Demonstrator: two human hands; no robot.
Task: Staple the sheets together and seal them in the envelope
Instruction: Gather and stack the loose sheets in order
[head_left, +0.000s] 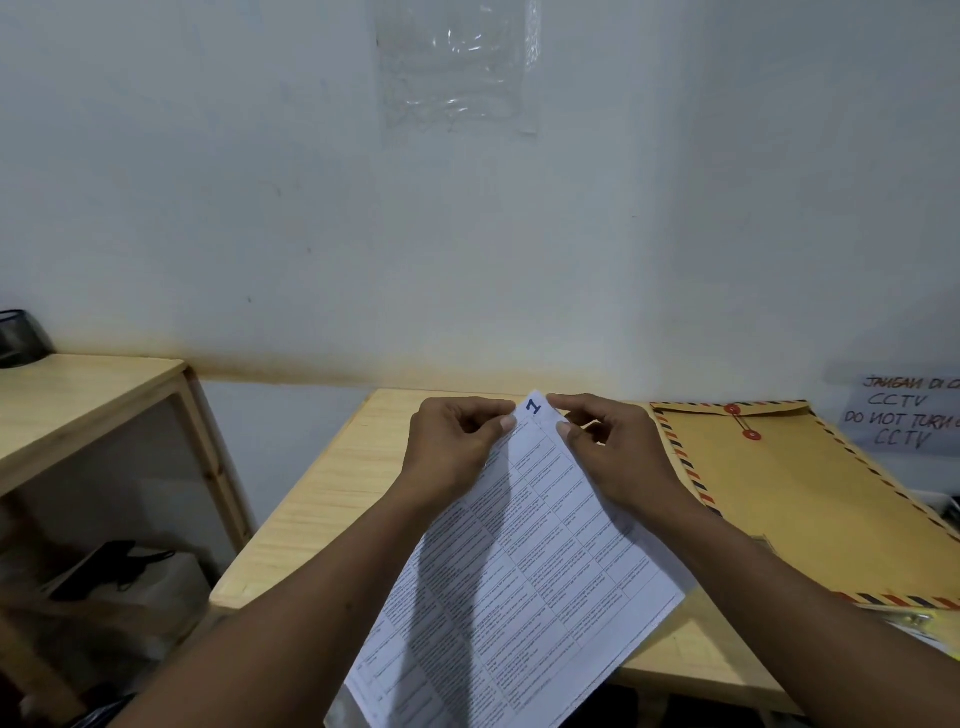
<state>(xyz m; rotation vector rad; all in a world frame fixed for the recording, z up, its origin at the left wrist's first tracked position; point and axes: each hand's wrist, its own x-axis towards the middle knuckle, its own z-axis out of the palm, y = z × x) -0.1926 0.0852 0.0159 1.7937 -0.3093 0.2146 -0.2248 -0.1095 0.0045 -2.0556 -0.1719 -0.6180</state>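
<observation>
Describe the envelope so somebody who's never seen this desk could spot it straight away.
Find the light wooden desk against the white wall. The envelope lies flat on its right side, just right of the printed sheets held in both hands. It is large and brown, with a red-and-dark striped border and a red string-and-button closure on its flap.

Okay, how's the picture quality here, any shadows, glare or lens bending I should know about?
Head view: dim, bluish light; both forearms throw dark shadows across the printed sheets; the clear plastic on the wall shows mild glare; wide-angle bending curves the desk and envelope edges; the small print is too soft to read.
</observation>
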